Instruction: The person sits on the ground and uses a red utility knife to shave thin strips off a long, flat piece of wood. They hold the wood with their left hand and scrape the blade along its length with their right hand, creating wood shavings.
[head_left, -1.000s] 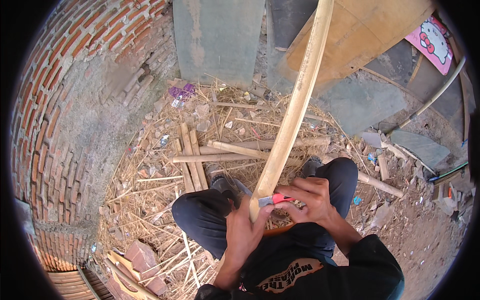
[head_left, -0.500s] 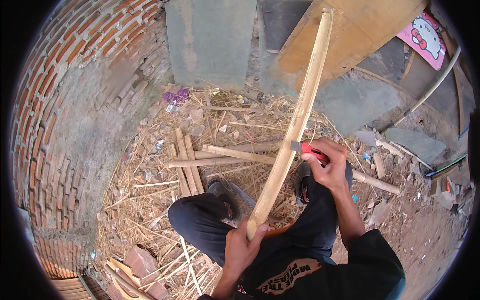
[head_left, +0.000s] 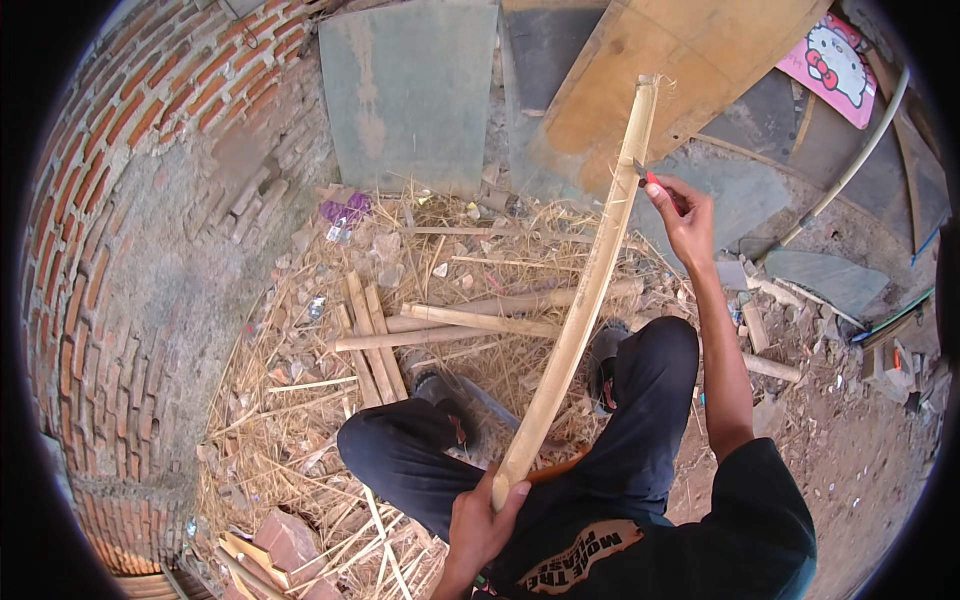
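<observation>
Head view: bamboo strip (head_left: 585, 290) slanted up from lap, left hand (head_left: 480, 520) clenched on its lower end; right hand (head_left: 685, 215) gripped red-handled knife (head_left: 648, 178) near the top end — shaving stroke apparently almost run out; finished lengths — if any — indistinguishable among ground litter.

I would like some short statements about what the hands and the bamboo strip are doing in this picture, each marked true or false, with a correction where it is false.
1. The left hand grips the lower end of the bamboo strip. True.
2. The right hand holds a red-handled knife against the strip near its upper end. True.
3. The right hand is empty. False: it holds the knife.
4. The strip lies flat on the ground. False: it rises slanted from the left hand toward the wooden board.
5. The brick wall stands on the person's right. False: it is on the left.
</observation>
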